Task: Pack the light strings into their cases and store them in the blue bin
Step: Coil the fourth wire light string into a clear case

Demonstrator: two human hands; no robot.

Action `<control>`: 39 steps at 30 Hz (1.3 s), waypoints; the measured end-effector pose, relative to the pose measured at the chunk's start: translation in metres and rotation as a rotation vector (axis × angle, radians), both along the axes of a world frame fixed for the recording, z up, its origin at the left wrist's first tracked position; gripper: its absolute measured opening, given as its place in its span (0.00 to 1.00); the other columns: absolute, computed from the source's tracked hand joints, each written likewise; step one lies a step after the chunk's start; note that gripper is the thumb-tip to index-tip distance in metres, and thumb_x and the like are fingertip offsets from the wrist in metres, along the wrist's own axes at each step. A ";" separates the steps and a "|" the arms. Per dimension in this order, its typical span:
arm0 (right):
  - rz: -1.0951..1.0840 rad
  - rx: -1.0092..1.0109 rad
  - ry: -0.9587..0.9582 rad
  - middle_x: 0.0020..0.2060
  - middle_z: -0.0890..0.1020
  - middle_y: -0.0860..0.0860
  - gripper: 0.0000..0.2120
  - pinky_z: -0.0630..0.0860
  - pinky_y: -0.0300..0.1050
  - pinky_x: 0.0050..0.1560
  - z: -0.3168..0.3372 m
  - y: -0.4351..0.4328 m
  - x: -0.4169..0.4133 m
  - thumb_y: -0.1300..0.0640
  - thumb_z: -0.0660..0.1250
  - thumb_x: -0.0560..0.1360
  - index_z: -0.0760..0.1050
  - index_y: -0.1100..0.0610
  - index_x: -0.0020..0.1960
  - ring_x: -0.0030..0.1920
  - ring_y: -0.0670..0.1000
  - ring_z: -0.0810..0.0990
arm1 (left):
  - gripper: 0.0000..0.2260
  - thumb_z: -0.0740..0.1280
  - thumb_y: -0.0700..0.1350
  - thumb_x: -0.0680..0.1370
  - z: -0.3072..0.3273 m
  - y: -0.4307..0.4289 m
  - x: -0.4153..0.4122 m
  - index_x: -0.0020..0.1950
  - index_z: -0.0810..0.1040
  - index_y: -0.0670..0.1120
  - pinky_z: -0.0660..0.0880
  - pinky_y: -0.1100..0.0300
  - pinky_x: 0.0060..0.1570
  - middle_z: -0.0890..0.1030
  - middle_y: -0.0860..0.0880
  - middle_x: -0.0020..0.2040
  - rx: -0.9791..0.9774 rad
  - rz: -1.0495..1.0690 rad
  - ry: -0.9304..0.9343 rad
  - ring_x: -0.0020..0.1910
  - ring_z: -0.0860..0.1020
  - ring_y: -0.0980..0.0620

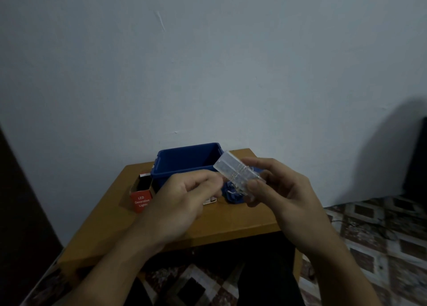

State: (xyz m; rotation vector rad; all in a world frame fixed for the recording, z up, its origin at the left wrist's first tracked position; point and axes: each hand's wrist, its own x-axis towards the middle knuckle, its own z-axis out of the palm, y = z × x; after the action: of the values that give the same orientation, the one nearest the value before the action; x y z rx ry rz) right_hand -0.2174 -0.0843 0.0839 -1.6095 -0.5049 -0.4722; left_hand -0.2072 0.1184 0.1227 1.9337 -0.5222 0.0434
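Clear case (235, 174) gripped in right hand (284, 190), left hand (182, 197) just beside

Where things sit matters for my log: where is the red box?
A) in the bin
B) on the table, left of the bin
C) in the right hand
B: the red box stands on the table beside the bin's left wall; the right hand holds a clear case.

Dim, bluish cast; soft blur throughout; dark shadow on wall (381, 155) right.
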 end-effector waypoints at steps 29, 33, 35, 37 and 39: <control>0.380 -0.266 0.235 0.52 0.83 0.51 0.12 0.78 0.44 0.48 0.004 -0.008 -0.009 0.60 0.64 0.82 0.79 0.49 0.62 0.49 0.50 0.82 | 0.06 0.70 0.46 0.78 0.048 0.011 0.012 0.44 0.85 0.51 0.78 0.47 0.47 0.85 0.52 0.41 0.377 -0.052 -0.316 0.43 0.83 0.52; 0.462 -0.114 0.239 0.51 0.84 0.55 0.13 0.79 0.44 0.47 0.004 -0.012 -0.008 0.60 0.66 0.79 0.79 0.55 0.63 0.48 0.52 0.82 | 0.07 0.69 0.49 0.75 0.031 0.015 0.028 0.44 0.86 0.49 0.78 0.55 0.41 0.86 0.49 0.42 0.270 -0.112 -0.077 0.42 0.83 0.53; 0.444 -0.067 0.238 0.51 0.83 0.59 0.14 0.79 0.45 0.46 0.002 -0.014 -0.005 0.59 0.67 0.78 0.80 0.56 0.63 0.47 0.55 0.81 | 0.05 0.70 0.45 0.75 0.015 0.015 0.029 0.45 0.85 0.47 0.74 0.57 0.38 0.85 0.42 0.43 0.134 -0.123 0.047 0.40 0.79 0.48; 0.411 -0.017 0.244 0.52 0.82 0.62 0.15 0.78 0.46 0.46 0.000 -0.014 -0.002 0.58 0.68 0.77 0.80 0.56 0.63 0.46 0.59 0.80 | 0.05 0.72 0.44 0.73 -0.001 0.012 0.028 0.48 0.84 0.49 0.67 0.54 0.35 0.81 0.34 0.43 -0.034 -0.135 0.161 0.37 0.72 0.44; 0.365 0.008 0.253 0.53 0.82 0.63 0.14 0.79 0.47 0.46 -0.001 -0.014 0.000 0.58 0.69 0.78 0.81 0.54 0.63 0.47 0.63 0.80 | 0.08 0.72 0.43 0.72 -0.015 0.009 0.026 0.50 0.82 0.49 0.63 0.60 0.30 0.75 0.38 0.37 -0.168 -0.167 0.236 0.31 0.65 0.49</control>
State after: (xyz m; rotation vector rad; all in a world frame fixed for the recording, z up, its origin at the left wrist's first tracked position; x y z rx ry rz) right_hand -0.2172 -0.0983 0.0827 -1.5006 -0.5859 0.0038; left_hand -0.1810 0.1273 0.1078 1.6979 -0.5029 -0.2383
